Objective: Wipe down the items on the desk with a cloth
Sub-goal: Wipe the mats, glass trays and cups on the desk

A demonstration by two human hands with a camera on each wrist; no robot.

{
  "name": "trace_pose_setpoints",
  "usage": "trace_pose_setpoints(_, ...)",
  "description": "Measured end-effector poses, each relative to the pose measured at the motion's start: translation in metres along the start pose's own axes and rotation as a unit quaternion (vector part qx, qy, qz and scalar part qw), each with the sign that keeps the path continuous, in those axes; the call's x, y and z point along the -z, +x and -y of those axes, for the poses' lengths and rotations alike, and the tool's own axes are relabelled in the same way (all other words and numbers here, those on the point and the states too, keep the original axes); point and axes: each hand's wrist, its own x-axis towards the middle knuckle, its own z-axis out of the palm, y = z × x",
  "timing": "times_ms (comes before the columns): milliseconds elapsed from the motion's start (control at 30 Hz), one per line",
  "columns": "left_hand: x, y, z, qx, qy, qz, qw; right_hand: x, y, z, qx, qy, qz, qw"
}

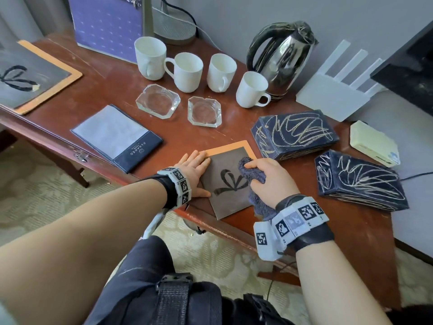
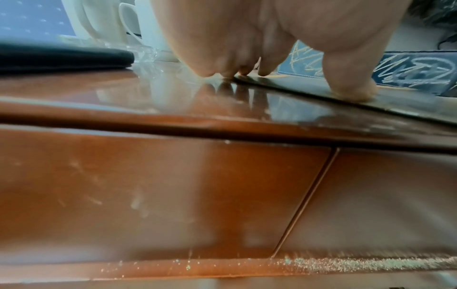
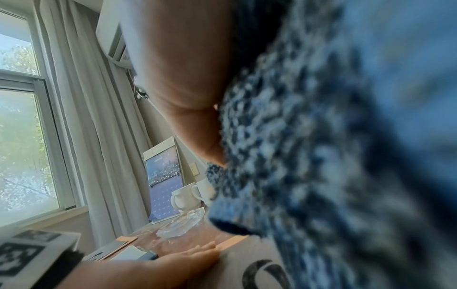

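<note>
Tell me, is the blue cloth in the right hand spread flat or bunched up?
Bunched up. The right hand grips the cloth as a wad on the folder, with a tail hanging by the wrist.

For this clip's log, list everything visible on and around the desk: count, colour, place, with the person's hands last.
Ceramic mugs: four, white, back row.
Glass ashtrays: two, clear, before the mugs.
Steel kettle: one, silver and black, back right.
Scribbled boxes: two, dark blue, right side.
Folder: one, grey and navy, left of centre.
Orange-edged boards: two, brown-grey; one at front edge, one far left.
Router: one, white, behind the boxes.
Fluffy cloth: one, blue-grey, on the front board.
Wooden desk: one, reddish brown.
Left hand: flat, pressing the board.
Right hand: gripping the cloth.
</note>
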Motion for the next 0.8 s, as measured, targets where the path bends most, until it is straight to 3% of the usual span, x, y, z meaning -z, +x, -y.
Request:
trace_pose_setpoints(200,0.021,-0.021,0.014,-0.005,-0.035,-0.029,0.999,-0.008,0.002,0.034,0.004,0.010,0.002,1.000)
trace_pose_setpoints(367,0.051,-0.042,0.046,0.019,-0.072,-0.071,0.995,-0.007,0.016,0.081,0.048,0.029,-0.021,0.998)
trace_pose_setpoints(567,0.104,-0.052,0.128,0.028,-0.139,-0.130,0.981,-0.007,0.048,0.137,0.059,0.053,-0.056,0.995)
trace_pose_setpoints(700,0.144,-0.039,0.199,0.059,-0.104,-0.126,0.985,-0.021,0.079,0.169,0.013,0.078,-0.072,0.994)
trace_pose_setpoints(800,0.169,-0.031,0.247,0.043,-0.039,-0.104,0.993,-0.033,0.105,0.193,-0.027,0.083,-0.057,0.995)
